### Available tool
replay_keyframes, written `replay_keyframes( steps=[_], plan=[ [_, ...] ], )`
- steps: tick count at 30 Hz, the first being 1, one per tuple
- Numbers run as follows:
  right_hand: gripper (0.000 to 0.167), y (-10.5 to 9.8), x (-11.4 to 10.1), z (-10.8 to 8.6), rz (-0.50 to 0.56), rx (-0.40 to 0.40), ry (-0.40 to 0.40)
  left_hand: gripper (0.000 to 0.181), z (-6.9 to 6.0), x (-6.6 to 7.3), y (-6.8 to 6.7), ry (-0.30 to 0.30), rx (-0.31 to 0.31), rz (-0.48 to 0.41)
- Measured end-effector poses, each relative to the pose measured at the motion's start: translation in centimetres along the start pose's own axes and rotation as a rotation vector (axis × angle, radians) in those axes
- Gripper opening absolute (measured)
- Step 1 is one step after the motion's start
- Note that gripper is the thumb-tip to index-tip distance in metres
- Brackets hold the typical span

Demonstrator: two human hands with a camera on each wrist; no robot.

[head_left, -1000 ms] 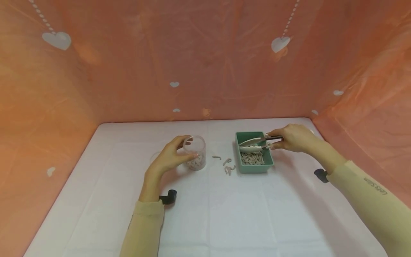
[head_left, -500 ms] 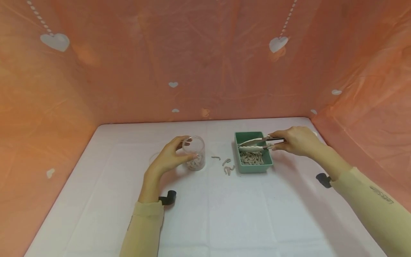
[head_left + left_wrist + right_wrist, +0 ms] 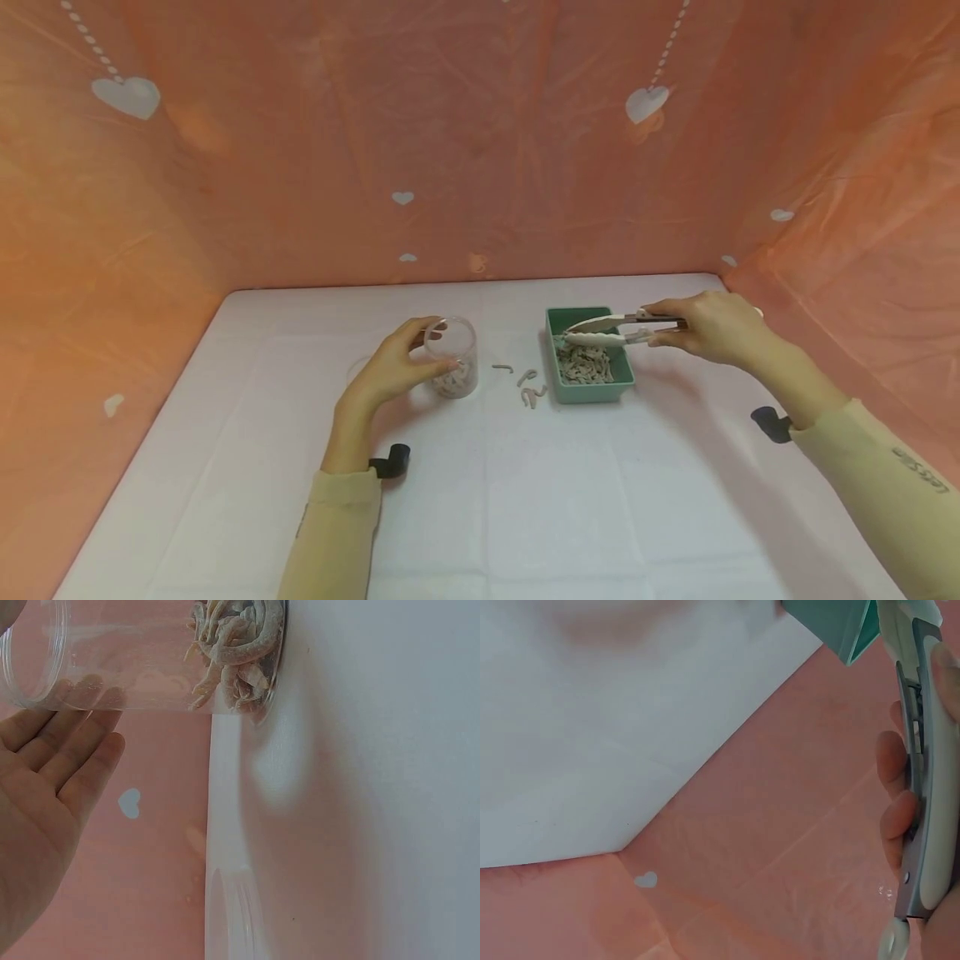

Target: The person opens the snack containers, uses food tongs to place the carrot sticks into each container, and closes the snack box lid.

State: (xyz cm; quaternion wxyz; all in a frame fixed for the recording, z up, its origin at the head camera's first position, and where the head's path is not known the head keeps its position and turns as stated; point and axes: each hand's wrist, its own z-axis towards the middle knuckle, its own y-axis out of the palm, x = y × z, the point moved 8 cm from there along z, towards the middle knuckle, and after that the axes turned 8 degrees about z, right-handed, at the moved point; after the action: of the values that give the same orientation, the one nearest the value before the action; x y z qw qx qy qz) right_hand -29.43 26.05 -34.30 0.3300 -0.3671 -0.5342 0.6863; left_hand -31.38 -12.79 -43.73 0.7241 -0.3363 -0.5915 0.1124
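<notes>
My left hand (image 3: pixel 390 367) holds a clear plastic jar (image 3: pixel 462 354) near its rim, thumb on the near side and fingers behind. Upright on the table, the jar has pale brownish, worm-like strips (image 3: pixel 240 652) at its bottom. With my right hand (image 3: pixel 712 327) I grip tongs (image 3: pixel 596 338) with white heads and grey-and-white handles (image 3: pixel 660 318). Their heads reach into a green rectangular box (image 3: pixel 592 395), over a heap of similar strips (image 3: pixel 585 367). The tongs' tips sit close together; whether they pinch a strip cannot be made out.
Several loose strips (image 3: pixel 531 395) lie on the white-covered table (image 3: pixel 555 492) between jar and box. A clear round lid (image 3: pixel 238 915) lies left of the jar, partly hidden by my left hand in the head view. Orange sheeting (image 3: pixel 480 150) walls the back and sides.
My right hand and the tongs have drawn back to the right, with the heads shifting slightly rightward and up within the green box. The left hand stays on the jar.
</notes>
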Motion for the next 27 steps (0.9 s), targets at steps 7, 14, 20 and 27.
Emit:
replay_keyframes(
  steps=[7, 14, 20, 27],
  plan=[
    [0.046, -0.7, -0.2, 0.0, -0.019, -0.001, 0.003, 0.079, 0.0, -0.1, 0.0, -0.009, -0.002, -0.006],
    [0.046, -2.7, -1.1, 0.1, -0.037, 0.087, -0.053, 0.080, 0.0, 0.0, 0.0, -0.003, -0.005, -0.008],
    [0.047, -4.0, -2.2, 1.0, -0.034, 0.108, -0.051, 0.080, 0.0, 0.0, 0.0, -0.004, -0.004, -0.001],
    [0.045, -5.0, -5.1, 2.9, 0.007, 0.103, -0.105, 0.079, 0.0, 0.0, 0.0, -0.003, -0.002, -0.002]
  ],
)
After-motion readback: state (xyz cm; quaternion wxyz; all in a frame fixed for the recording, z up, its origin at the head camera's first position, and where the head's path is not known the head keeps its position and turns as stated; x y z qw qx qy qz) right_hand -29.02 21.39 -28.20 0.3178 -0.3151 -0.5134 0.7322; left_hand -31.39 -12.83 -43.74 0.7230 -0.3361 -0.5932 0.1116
